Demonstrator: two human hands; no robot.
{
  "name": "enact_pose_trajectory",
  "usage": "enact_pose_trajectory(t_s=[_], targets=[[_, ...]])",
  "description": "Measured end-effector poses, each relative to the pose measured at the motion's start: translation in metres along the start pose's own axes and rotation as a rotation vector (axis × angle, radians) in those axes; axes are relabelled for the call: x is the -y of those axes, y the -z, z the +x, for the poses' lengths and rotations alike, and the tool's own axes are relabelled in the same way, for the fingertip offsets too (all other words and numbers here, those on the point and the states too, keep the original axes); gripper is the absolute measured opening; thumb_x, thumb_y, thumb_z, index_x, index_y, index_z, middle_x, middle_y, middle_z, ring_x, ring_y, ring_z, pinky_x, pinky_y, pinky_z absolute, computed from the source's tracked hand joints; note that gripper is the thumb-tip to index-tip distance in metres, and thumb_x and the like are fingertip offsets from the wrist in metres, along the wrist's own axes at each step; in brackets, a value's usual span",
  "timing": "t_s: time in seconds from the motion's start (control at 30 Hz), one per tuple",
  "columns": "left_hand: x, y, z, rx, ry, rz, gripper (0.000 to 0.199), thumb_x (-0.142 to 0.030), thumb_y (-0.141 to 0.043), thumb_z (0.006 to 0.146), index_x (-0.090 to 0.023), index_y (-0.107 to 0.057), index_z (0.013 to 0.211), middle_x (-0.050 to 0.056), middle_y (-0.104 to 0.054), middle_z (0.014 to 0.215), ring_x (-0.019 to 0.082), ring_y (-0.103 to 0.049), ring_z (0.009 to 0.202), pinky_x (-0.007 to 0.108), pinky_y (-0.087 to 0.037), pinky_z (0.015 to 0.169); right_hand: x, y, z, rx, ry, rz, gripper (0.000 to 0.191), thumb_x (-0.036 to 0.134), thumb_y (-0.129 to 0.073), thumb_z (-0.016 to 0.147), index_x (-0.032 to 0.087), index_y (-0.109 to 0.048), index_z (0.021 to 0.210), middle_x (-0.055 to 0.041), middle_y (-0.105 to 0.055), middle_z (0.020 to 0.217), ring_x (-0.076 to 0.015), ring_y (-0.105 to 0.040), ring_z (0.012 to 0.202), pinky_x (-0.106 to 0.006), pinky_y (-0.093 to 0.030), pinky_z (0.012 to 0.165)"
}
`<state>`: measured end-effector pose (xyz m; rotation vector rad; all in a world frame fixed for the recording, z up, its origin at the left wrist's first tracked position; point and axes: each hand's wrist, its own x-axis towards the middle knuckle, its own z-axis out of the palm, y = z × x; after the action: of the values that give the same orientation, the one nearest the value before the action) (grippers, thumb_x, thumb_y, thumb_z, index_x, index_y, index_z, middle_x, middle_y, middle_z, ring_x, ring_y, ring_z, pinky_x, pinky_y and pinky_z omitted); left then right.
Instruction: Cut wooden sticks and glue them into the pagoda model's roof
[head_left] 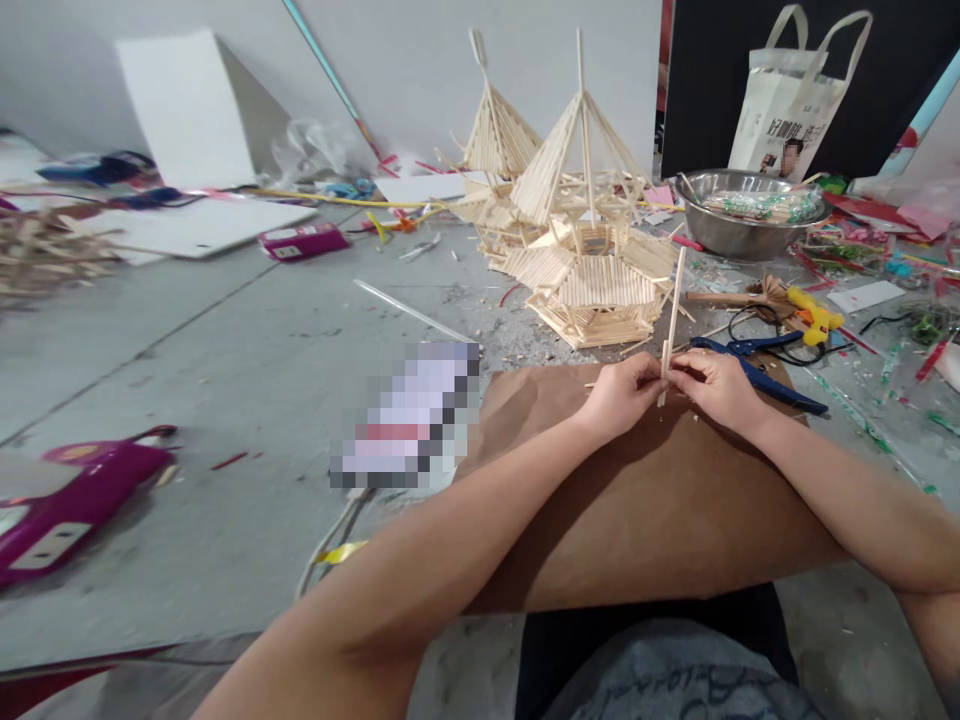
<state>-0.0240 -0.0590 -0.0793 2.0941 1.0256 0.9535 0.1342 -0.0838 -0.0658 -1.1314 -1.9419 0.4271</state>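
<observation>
Two bare hands in my head view, close together, and here they are with the pale wooden sticks point(675, 300) between them! The left hand point(619, 398) pinches near the lower end; the right hand point(720, 388) grips from the other side, fingertips closed on the same spot. I'd call this step holding and lining up the sticks, and any next move calls for steady fingertips, no slip, no twist. The sticks stand nearly upright, tilted slightly, above the far part of the brown sheet point(637, 520). Just beyond the hands sits the wooden model point(600, 285); right beside the right hand, the blue tool point(772, 385). Over left, well apart, lies the blurred-out device point(409, 415).
</observation>
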Motion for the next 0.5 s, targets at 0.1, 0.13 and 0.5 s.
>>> enact_pose_trajectory(t_s=[0.1, 0.13, 0.5], targets=[[-0.0016, 0.0002, -0.0005, -0.008, -0.005, 0.005, 0.008, -0.02, -0.056, 0.072, -0.015, -0.055, 0.066, -0.002, -0.056, 0.062, 0.008, -0.05, 0.058, 0.02, -0.04, 0.057, -0.0004, -0.0005, -0.0004, 0.001, -0.003, 0.003, 0.014, 0.02, -0.053, 0.079, 0.018, -0.067, 0.08, -0.004, -0.069, 0.079, -0.0137, -0.061, 0.072, -0.024, -0.046, 0.068], [-0.002, 0.0001, -0.0008, -0.012, -0.006, 0.005, 0.008, -0.02, -0.056, 0.071, -0.015, -0.054, 0.066, -0.002, -0.055, 0.061, 0.008, -0.049, 0.057, 0.02, -0.04, 0.056, -0.0007, -0.0007, -0.0005, 0.002, -0.004, 0.004, 0.014, 0.02, -0.053, 0.079, 0.017, -0.067, 0.08, -0.0042, -0.069, 0.08, -0.0138, -0.061, 0.072, -0.025, -0.046, 0.068], [-0.002, -0.0009, -0.0008, -0.027, 0.004, 0.018, 0.009, -0.02, -0.055, 0.071, -0.015, -0.052, 0.064, -0.004, -0.053, 0.059, 0.007, -0.047, 0.056, 0.019, -0.039, 0.055, -0.0007, -0.0013, -0.0001, 0.008, -0.032, 0.006, 0.016, 0.021, -0.052, 0.078, 0.017, -0.067, 0.081, -0.0048, -0.068, 0.078, -0.0149, -0.062, 0.071, -0.026, -0.046, 0.067]])
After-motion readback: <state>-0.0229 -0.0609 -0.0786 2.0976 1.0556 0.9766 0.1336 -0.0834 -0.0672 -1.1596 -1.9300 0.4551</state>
